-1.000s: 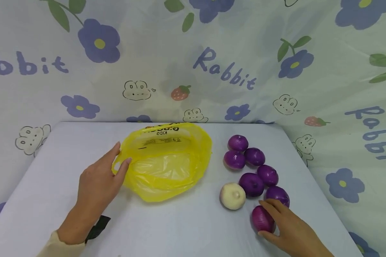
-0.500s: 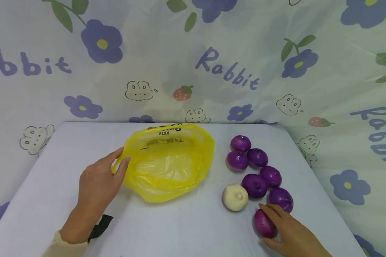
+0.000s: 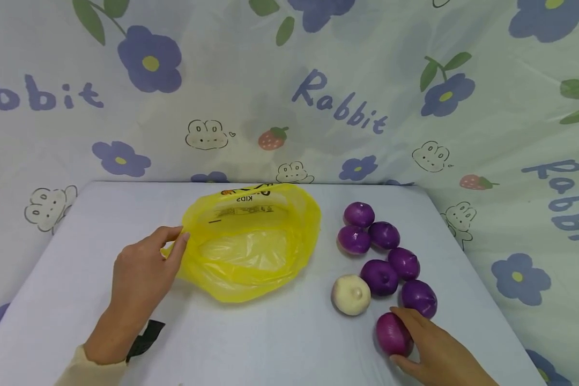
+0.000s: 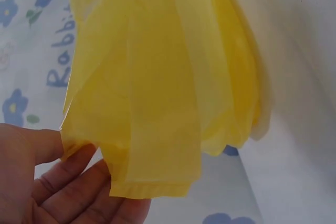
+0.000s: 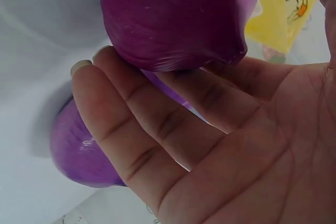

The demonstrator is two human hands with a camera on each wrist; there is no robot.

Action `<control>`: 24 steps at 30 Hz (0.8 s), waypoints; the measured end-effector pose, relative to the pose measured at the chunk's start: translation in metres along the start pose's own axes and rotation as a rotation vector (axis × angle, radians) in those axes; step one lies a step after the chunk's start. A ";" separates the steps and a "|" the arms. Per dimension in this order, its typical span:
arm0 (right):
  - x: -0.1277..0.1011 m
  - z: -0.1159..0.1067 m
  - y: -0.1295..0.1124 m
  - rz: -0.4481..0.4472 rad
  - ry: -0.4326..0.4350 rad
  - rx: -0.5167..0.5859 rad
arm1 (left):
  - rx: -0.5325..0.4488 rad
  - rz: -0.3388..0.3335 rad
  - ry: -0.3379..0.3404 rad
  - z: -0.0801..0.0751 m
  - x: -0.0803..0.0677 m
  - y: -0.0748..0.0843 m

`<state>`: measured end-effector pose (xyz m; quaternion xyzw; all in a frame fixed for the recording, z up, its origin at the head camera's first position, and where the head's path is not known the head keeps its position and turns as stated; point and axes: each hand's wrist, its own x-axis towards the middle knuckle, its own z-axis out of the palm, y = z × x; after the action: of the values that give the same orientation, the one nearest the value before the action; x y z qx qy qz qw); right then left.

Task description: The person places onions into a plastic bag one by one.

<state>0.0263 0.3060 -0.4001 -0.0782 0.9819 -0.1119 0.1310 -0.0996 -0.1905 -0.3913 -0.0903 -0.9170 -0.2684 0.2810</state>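
A crumpled yellow plastic bag (image 3: 251, 252) lies open on the pale table (image 3: 270, 343). My left hand (image 3: 171, 241) pinches the bag's left edge between thumb and fingers. In the left wrist view that edge of the bag (image 4: 157, 87) hangs over my fingers (image 4: 79, 182). At the front right, my right hand (image 3: 417, 335) cups a purple onion (image 3: 392, 332), index finger above it and thumb below. The right wrist view shows this onion (image 5: 173, 19) against my fingers (image 5: 157, 114), with a second purple onion (image 5: 79, 150) behind them.
Several more purple onions (image 3: 381, 252) and one white onion (image 3: 351, 294) lie in a loose row right of the bag. A printed floral cloth (image 3: 318, 96) hangs behind the table. A dark strap (image 3: 145, 333) shows at my left wrist.
My left fingers have curled onto the bag's left edge and drawn it slightly leftward. My right hand stays on the front purple onion, little changed.
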 end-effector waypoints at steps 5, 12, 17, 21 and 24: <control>0.005 -0.006 -0.007 0.035 -0.006 0.030 | 0.003 -0.009 -0.002 0.000 0.001 0.000; 0.009 -0.013 -0.017 -0.031 0.090 -0.001 | 0.003 -0.032 -0.011 -0.002 -0.001 0.003; 0.012 -0.017 -0.024 -0.124 0.220 -0.042 | 0.002 -0.044 -0.010 -0.002 -0.001 0.003; 0.014 -0.024 -0.028 -0.096 0.202 -0.049 | -0.007 -0.035 -0.009 -0.003 0.001 0.003; 0.015 -0.028 -0.031 -0.097 0.202 -0.050 | -0.009 -0.032 -0.010 -0.003 0.002 0.004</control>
<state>0.0080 0.2790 -0.3695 -0.1173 0.9877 -0.1009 0.0237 -0.0988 -0.1891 -0.3861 -0.0783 -0.9185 -0.2764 0.2716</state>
